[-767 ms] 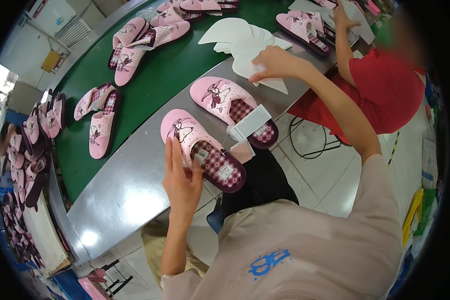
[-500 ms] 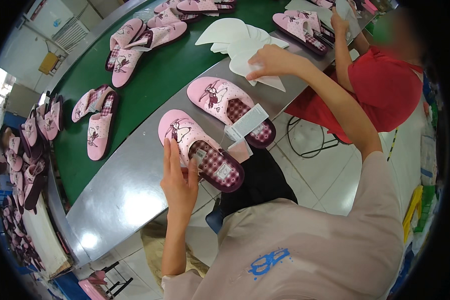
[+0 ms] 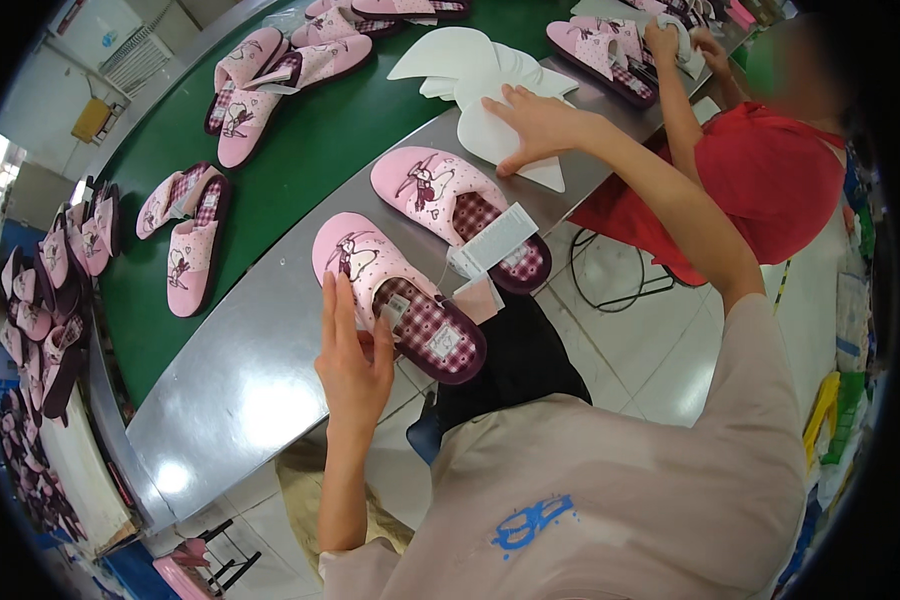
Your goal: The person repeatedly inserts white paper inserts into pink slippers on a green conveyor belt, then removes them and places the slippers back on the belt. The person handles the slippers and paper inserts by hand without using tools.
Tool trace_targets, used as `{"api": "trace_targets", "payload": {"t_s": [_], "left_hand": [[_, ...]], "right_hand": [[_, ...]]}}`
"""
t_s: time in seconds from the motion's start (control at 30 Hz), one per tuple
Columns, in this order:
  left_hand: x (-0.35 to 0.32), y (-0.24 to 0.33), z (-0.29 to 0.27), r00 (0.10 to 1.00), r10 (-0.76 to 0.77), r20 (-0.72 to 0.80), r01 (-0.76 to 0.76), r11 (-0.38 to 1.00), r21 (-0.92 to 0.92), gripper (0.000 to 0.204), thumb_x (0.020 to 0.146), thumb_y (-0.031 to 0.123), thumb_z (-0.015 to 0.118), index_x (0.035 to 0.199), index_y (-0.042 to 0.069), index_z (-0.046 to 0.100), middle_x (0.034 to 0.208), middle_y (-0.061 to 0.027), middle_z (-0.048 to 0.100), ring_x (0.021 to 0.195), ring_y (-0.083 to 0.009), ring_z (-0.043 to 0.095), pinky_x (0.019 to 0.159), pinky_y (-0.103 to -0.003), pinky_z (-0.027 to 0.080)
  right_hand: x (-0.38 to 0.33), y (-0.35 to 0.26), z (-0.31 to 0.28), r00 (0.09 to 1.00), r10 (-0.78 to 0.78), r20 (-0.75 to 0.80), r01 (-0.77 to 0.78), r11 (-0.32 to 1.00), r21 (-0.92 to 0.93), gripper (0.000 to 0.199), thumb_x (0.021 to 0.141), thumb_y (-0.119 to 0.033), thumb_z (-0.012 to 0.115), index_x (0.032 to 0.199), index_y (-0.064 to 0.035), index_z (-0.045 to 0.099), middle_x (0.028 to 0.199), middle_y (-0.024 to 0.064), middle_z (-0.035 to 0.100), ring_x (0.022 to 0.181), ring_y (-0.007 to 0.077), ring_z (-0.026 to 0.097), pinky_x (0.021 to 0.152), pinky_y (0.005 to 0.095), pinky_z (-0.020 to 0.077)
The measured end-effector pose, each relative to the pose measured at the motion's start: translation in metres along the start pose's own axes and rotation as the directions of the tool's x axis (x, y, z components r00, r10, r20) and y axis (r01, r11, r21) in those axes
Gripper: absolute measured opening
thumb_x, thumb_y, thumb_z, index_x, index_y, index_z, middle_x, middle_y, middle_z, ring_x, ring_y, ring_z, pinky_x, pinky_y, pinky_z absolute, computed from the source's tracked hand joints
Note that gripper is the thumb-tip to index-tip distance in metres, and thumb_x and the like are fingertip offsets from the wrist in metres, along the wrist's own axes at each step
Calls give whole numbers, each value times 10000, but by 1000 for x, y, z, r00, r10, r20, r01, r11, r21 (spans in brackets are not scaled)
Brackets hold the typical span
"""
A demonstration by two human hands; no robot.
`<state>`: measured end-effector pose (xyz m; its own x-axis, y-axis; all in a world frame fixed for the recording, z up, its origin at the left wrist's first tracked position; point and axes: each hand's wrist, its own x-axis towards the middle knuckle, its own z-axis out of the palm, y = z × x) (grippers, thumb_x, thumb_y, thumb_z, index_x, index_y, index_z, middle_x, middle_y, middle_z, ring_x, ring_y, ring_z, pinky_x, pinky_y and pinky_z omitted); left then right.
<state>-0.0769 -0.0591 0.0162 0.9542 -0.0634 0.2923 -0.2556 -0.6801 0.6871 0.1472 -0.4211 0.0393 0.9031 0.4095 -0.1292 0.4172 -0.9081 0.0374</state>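
Observation:
A pink slipper [image 3: 359, 255] with a printed animal figure and a plaid insole lies on the metal table edge. My left hand [image 3: 355, 365] holds its left side, fingers along the upper and thumb by the opening. Beside it on the right lies the matching slipper [image 3: 422, 190], with a white tag [image 3: 496, 240] across its opening and a smaller pale pink card [image 3: 478, 297] below. Farther off, my right hand [image 3: 540, 122] rests with fingers spread on the top of a fanned pile of white shaped sheets [image 3: 482, 128].
Several pairs of pink slippers lie on the green surface [image 3: 300, 150] beyond the metal edge [image 3: 240, 375]. More slippers crowd a rack [image 3: 55, 300] at far left. A co-worker in a red shirt [image 3: 760, 190] sits on the right, hands on a pale item.
My right hand's fingers have spread from a pinch over the white sheets. My left hand stays on the slipper. The slippers on the green surface have shifted slightly left. The co-worker's hands have moved.

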Motion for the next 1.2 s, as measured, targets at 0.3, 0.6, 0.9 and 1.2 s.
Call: {"api": "trace_targets", "payload": {"t_s": [0.3, 0.6, 0.9, 1.2], "left_hand": [[1, -1, -1, 1000, 16, -6, -16, 1000, -2, 630, 992, 97, 720, 1566, -3, 479, 1627, -260, 463, 744, -241, 757, 652, -325, 628], [3, -1, -4, 1000, 2, -2, -2, 1000, -20, 615, 975, 101, 735, 1541, 6, 514, 1601, -253, 499, 736, -225, 754, 654, -325, 619], [-2, 11, -15, 999, 42, -13, -43, 997, -61, 598, 935, 133, 785, 1486, 28, 579, 1457, -239, 630, 819, -207, 760, 722, -324, 608], [24, 74, 4, 954, 268, 136, -20, 510, -860, 1315, 667, 526, 996, 1665, 16, 307, 1541, -211, 554, 1398, -312, 572, 1141, -437, 472]], "right_hand": [[-1, 33, -32, 977, -200, 74, 175, 950, 258, 657, 922, -523, 745, 1400, -74, 699, 1190, 201, 758, 1142, 374, 701, 1027, 437, 533], [-35, 5, 2, 979, -148, -139, 155, 987, 40, 319, 991, -196, 627, 1280, -75, 688, 1144, 159, 746, 978, 365, 719, 861, 460, 572], [-140, -34, -61, 499, 69, -864, 14, 996, 87, 273, 1039, -195, 658, 1269, -59, 715, 1071, 114, 749, 945, 313, 706, 859, 377, 574], [-197, -141, -60, 914, 237, -330, 243, 333, 911, 314, 1104, -271, 611, 1127, 21, 726, 959, 16, 697, 821, 57, 583, 713, 242, 486]]}}
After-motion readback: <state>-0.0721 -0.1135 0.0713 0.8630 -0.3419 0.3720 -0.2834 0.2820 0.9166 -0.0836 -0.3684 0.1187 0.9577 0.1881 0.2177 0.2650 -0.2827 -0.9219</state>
